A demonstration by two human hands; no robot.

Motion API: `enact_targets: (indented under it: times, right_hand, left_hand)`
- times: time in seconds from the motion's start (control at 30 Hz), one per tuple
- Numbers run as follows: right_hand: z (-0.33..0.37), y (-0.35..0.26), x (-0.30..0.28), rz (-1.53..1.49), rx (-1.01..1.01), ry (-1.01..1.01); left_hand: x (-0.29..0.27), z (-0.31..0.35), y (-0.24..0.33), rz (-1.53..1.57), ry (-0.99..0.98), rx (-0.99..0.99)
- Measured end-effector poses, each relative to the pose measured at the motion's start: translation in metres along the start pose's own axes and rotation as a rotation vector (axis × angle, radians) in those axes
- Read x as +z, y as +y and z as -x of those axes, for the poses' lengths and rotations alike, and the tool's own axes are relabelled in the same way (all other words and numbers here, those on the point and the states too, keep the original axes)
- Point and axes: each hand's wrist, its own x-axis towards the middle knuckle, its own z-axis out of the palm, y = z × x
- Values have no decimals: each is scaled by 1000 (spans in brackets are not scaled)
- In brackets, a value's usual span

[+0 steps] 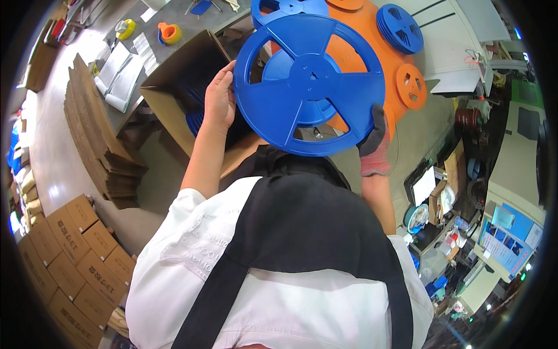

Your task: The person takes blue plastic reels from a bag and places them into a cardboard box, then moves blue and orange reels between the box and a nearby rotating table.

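The large blue reel [310,84] is lifted, held at its rim between both hands: the bare left hand [219,99] at nine o'clock, fingers curled over the edge, the gloved right hand [376,142] at four o'clock, fingers pressed to the rim. More blue reels [195,121] wait in the open cardboard box [174,81] at ten o'clock; others lie on the orange disc [354,55] beyond

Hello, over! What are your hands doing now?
Left hand and gloved right hand grip big blue reel by its rim. Open cardboard box below. Nothing blocking.
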Motion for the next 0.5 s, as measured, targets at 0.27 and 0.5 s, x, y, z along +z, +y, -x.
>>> enact_targets:
  times: [0.27, 0.5]
  right_hand:
    - [22, 26, 6, 601, -506, -98]
    - [42, 1, 81, 827, -967, -394]
  left_hand:
    - [14, -34, 70, -677, 9, 359]
    - [74, -19, 128, -1050, -148, 872]
